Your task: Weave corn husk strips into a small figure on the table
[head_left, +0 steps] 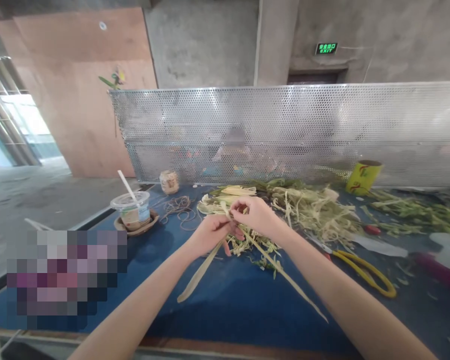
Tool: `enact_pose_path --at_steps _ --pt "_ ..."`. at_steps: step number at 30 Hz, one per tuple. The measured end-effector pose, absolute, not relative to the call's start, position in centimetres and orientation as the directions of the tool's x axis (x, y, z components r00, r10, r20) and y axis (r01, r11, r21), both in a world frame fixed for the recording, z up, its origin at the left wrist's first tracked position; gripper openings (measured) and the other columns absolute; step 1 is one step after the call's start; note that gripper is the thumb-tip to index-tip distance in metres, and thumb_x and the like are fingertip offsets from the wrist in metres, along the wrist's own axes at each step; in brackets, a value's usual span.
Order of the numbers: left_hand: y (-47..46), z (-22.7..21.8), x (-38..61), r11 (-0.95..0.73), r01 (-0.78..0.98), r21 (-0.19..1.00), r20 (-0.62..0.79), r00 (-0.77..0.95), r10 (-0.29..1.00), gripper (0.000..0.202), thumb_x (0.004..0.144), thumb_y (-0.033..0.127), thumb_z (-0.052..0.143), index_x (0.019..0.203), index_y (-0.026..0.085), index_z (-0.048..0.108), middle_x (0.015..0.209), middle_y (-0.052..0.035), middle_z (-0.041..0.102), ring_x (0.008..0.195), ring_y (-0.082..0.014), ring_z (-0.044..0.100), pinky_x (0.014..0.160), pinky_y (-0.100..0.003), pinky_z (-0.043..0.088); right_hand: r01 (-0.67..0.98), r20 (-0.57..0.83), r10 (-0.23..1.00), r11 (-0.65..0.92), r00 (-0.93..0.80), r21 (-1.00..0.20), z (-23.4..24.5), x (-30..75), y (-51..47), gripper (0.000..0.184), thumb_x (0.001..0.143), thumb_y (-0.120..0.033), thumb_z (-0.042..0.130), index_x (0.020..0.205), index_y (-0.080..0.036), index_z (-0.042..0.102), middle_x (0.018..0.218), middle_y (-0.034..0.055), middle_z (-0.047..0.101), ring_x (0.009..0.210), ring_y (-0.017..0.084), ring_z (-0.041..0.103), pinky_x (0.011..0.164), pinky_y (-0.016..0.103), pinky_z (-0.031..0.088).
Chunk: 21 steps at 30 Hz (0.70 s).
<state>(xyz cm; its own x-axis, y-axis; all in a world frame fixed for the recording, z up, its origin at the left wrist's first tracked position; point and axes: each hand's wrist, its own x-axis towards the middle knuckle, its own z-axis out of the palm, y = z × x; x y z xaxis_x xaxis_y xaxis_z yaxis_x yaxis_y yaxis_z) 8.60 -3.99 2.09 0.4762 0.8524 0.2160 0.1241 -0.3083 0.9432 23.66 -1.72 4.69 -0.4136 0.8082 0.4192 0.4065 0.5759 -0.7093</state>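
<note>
My left hand (214, 231) is closed around pale strips that look like corn husk, above the blue tabletop. One broad husk strip (199, 276) hangs down toward the left from it, and a narrower, longer strip (287, 277) trails down to the right. Pressed together at the top of these strips are the thumb and fingers of my right hand (255, 214), touching the left hand. The exact crossing of the strips is partly hidden by my fingers. Behind and beneath both hands lies a heap of husk pieces (234, 191), with shredded bits (264, 250) below.
Yellow-handled scissors (371, 275) lie at the right, near a purple object (440, 270). A larger husk pile (318, 212) and a yellow cylinder (363, 177) stand farther back. At left are a lidded cup with straw (133, 210), cord (178, 207) and a twine ball (169, 182). A perforated metal panel (285, 130) borders the table.
</note>
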Motion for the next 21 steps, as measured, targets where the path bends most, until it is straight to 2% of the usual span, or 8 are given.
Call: enact_pose_path --at_steps 2,5,7,10,12,17,21 --pt "-3.8 1.8 8.2 -0.306 0.145 0.941 0.2 0.492 0.847 0.028 0.078 0.035 0.051 0.086 0.012 0.064 0.077 -0.009 0.068 0.061 -0.0182 0.065 0.039 -0.024 0.052 0.377 0.347 0.828 0.522 -0.441 -0.766 4.7 23.5 -1.5 0.01 0.069 -0.018 0.049 0.07 -0.016 0.058 0.062 0.0002 0.058 0.056 0.01 0.051 0.054 0.023 0.039" --pt "-3.6 1.3 7.6 -0.325 0.188 0.927 0.19 0.51 0.839 0.029 0.08 0.033 0.049 0.089 0.011 0.064 0.079 -0.0098 0.068 0.052 -0.0157 0.063 0.041 -0.026 0.053 0.321 0.26 0.836 0.446 -0.483 -0.836 4.7 23.3 -1.4 0.012 0.071 -0.022 0.049 0.068 -0.014 0.057 0.061 -0.0002 0.056 0.056 0.01 0.051 0.056 0.023 0.04" --pt "-3.7 1.1 7.4 -0.345 0.188 0.919 0.21 0.509 0.835 0.028 0.079 0.033 0.049 0.088 0.011 0.065 0.081 -0.0102 0.068 0.059 -0.0182 0.065 0.042 -0.027 0.054 0.279 0.236 0.834 0.412 -0.499 -0.868 4.5 23.0 -1.4 0.014 0.072 -0.026 0.051 0.065 -0.014 0.056 0.061 -0.0006 0.055 0.057 0.009 0.05 0.058 0.023 0.04" --pt "-4.0 1.0 7.3 -0.352 0.179 0.919 0.23 0.481 0.846 0.027 0.078 0.034 0.05 0.084 0.012 0.065 0.082 -0.0098 0.067 0.073 -0.0221 0.066 0.04 -0.025 0.053 0.216 0.231 0.84 0.375 -0.491 -0.902 4.0 22.6 -1.6 0.013 0.073 -0.026 0.051 0.067 -0.015 0.054 0.064 -0.0015 0.054 0.058 0.008 0.05 0.06 0.023 0.04" --pt "-4.3 1.1 7.3 -0.344 0.202 0.917 0.222 0.458 0.861 0.027 0.078 0.034 0.05 0.081 0.012 0.066 0.081 -0.0093 0.068 0.071 -0.0212 0.066 0.039 -0.023 0.052 0.184 0.237 0.844 0.362 -0.481 -0.914 3.8 22.4 -1.9 0.011 0.074 -0.026 0.051 0.071 -0.015 0.053 0.066 -0.0016 0.055 0.059 0.008 0.05 0.062 0.024 0.041" --pt "-4.9 1.4 6.7 -0.341 0.241 0.909 0.207 0.449 0.869 0.027 0.079 0.031 0.048 0.078 0.012 0.067 0.08 -0.008 0.069 0.051 -0.0133 0.063 0.038 -0.021 0.052 0.16 0.24 0.842 0.354 -0.483 -0.922 4.1 22.0 -2.6 0.011 0.075 -0.025 0.052 0.07 -0.016 0.053 0.067 -0.0007 0.056 0.064 0.01 0.052 0.067 0.026 0.041" --pt "-4.7 0.8 6.2 -0.34 0.215 0.916 0.211 0.461 0.862 0.028 0.079 0.033 0.048 0.083 0.013 0.068 0.082 -0.0083 0.069 0.062 -0.0168 0.065 0.04 -0.022 0.053 0.155 0.234 0.851 0.34 -0.47 -0.928 4.2 22.1 -2.7 0.01 0.077 -0.024 0.05 0.071 -0.016 0.053 0.07 0.0003 0.056 0.066 0.01 0.052 0.068 0.027 0.04"
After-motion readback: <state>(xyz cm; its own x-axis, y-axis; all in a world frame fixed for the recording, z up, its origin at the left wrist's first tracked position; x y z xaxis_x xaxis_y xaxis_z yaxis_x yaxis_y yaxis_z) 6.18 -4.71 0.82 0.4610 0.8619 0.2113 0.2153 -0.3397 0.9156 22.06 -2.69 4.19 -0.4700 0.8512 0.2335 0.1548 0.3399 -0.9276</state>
